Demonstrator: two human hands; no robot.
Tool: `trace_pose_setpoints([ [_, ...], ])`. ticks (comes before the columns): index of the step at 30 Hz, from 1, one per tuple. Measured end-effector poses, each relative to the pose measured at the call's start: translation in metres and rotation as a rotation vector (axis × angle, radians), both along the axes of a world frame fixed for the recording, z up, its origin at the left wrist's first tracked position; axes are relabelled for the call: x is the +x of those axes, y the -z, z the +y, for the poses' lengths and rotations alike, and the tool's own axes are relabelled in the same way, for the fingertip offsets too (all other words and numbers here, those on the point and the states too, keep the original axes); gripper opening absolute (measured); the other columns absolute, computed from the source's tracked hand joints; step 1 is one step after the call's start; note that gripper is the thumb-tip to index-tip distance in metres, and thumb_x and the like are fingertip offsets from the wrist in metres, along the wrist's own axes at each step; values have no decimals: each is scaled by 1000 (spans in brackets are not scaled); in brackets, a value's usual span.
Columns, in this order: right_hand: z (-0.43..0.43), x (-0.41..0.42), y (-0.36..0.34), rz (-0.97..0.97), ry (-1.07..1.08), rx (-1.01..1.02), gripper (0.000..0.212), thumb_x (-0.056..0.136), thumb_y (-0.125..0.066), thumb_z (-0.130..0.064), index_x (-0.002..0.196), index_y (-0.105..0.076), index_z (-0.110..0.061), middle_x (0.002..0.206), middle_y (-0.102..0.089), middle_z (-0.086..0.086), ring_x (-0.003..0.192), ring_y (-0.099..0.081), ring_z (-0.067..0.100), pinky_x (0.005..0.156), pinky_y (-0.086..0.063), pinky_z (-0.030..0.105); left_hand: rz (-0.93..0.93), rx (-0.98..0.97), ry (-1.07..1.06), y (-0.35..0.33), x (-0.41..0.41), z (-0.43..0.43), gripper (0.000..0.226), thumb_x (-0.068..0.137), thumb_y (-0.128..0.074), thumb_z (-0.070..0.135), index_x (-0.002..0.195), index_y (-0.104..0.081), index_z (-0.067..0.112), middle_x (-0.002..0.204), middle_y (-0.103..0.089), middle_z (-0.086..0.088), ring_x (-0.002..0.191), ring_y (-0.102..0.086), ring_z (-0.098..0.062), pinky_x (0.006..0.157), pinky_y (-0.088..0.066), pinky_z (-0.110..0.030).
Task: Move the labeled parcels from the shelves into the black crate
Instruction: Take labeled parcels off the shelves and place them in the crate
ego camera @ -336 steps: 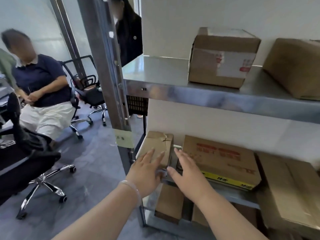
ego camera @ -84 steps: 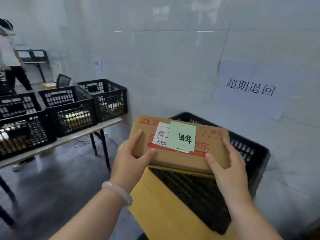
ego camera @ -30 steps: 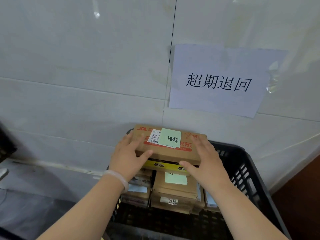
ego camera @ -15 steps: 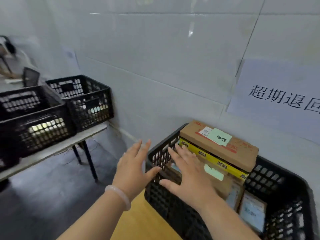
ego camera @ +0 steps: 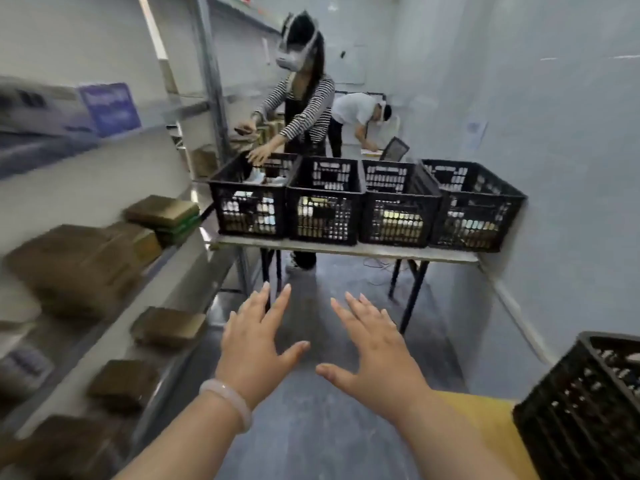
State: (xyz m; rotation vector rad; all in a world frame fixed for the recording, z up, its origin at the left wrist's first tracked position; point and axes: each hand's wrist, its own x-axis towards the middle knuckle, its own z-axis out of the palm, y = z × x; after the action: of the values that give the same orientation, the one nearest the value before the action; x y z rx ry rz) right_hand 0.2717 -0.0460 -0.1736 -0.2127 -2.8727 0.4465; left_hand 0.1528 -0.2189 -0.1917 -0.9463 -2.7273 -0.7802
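Parcels of brown cardboard (ego camera: 169, 327) lie on the grey metal shelves (ego camera: 180, 268) at nine o'clock, the black plastic lattice crate (ego camera: 581, 410) at four o'clock, left hand (ego camera: 254, 344) and right hand (ego camera: 374, 355) spread and empty; the boxes look stiff and light, best held by opposite edges.

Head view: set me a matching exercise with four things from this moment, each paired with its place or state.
1. left hand
2. nearest black crate
3. brown parcels
4. row of four crates

A. on the table
B. on the shelves, left side
C. bottom right corner of the view
D. open, holding nothing, bracelet on the wrist

Pairs: 1-D, 2-C, 3-B, 4-A
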Motion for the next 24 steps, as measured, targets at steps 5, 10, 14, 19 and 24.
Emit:
trace_pose_setpoints([
  [5, -91, -67, -10, -36, -242, 1, 87, 80, -42, -76, 149, 3, -48, 158, 11, -22, 144, 18, 0, 117, 13, 30, -29, -59, -217, -3, -15, -108, 87, 87, -51, 67, 147, 10, 50, 165, 5, 8, 152, 3, -14, 123, -5, -43],
  [10, -198, -123, -12, -66, -471, -71, 87, 82, -47, -73, 149, 1, -48, 152, 12, -29, 140, 19, -7, 114, 12, 22, -101, -124, -402, 9, -26, -218, 83, 90, -46, 67, 150, 8, 50, 164, 11, 9, 151, 8, -14, 123, 1, -42],
  [14, -286, -153, -6, -86, -667, -109, 84, 81, -51, -73, 145, -1, -52, 151, 11, -32, 139, 18, -9, 118, 7, 25, -119, -149, -496, 11, -24, -293, 83, 92, -53, 54, 151, 6, 50, 164, 11, 10, 151, 10, -12, 120, 4, -39],
  [19, -372, -176, 6, -164, -773, -226, 80, 83, -52, -68, 147, -7, -52, 150, 3, -35, 141, 7, -8, 120, -7, 29, -176, -153, -653, 17, -13, -372, 83, 92, -53, 47, 152, 4, 47, 165, 7, 8, 151, 4, -13, 123, -5, -42],
  [24, -432, -196, 26, -304, -879, -230, 77, 83, -45, -72, 148, -11, -51, 152, -3, -34, 145, -4, -1, 118, -25, 37, -276, -70, -872, 38, 6, -430, 79, 91, -46, 62, 152, 2, 49, 165, 0, 6, 151, -5, -19, 122, -9, -40],
])
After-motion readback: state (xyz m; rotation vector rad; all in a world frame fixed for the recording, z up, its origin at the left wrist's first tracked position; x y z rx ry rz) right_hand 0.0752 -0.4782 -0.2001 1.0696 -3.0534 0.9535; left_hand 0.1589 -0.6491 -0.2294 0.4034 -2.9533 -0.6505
